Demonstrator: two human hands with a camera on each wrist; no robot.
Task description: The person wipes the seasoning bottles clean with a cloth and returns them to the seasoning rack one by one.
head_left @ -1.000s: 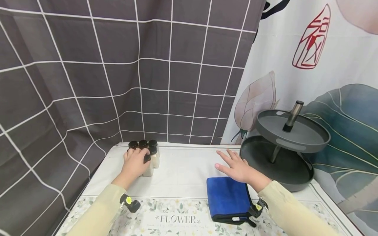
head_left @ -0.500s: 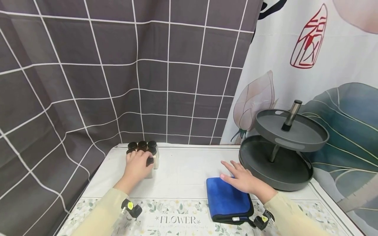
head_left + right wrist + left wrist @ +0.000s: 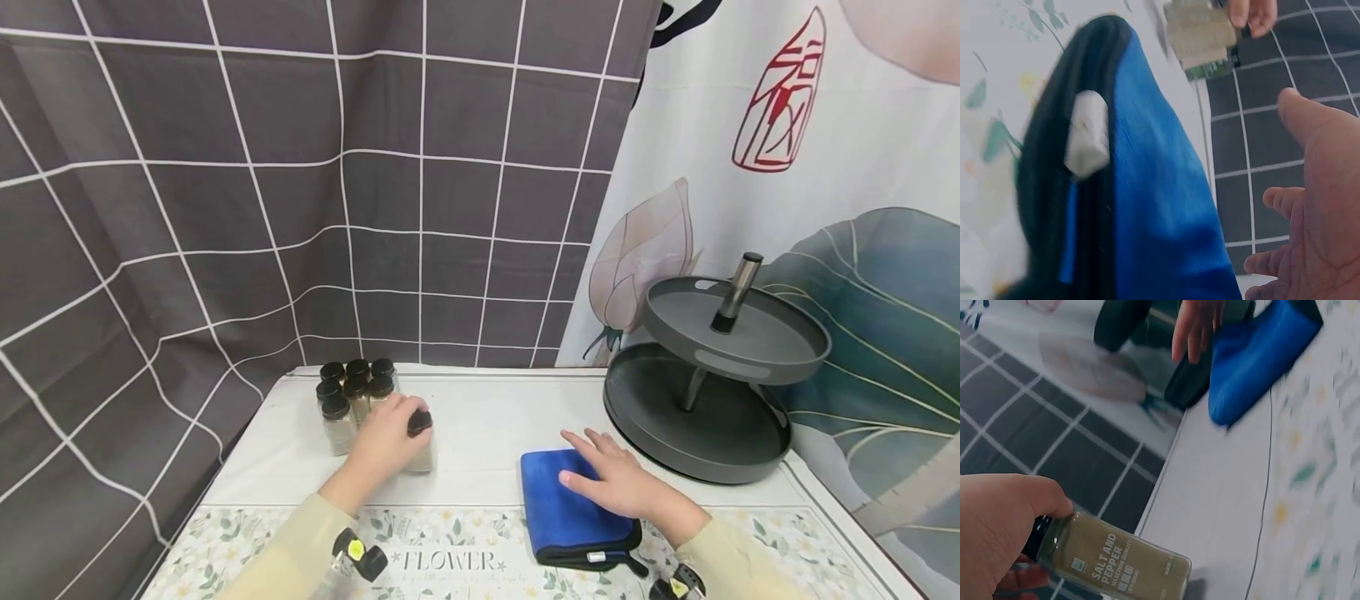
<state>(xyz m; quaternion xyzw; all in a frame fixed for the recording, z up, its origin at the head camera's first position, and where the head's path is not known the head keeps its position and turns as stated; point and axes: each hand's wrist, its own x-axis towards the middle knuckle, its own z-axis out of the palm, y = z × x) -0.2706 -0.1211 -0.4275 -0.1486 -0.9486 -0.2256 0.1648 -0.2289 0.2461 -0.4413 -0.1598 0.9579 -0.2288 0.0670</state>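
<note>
My left hand point(image 3: 386, 437) grips a spice jar by its black lid point(image 3: 419, 422). In the left wrist view this jar point(image 3: 1125, 559) is clear-sided, filled with tan powder and labelled "SALT AND PEPPER". It is held to the right of a group of similar black-capped jars point(image 3: 339, 425) on the table. My right hand point(image 3: 611, 479) is spread with relaxed fingers over a folded blue cloth point(image 3: 551, 508) with black edging. In the right wrist view the cloth point(image 3: 1160, 187) lies beside the fingers; whether they touch it I cannot tell.
A two-tier dark grey round tray point(image 3: 697, 454) with a metal post stands at the right back of the table. A white table cover point(image 3: 480, 417) with a floral front band lies underneath. A grey checked curtain point(image 3: 465, 200) hangs behind and along the left.
My left hand has drawn the jar away from the group, rightward and nearer to me, uncovering the other jars. My right hand has shifted slightly nearer to me, over the cloth.
</note>
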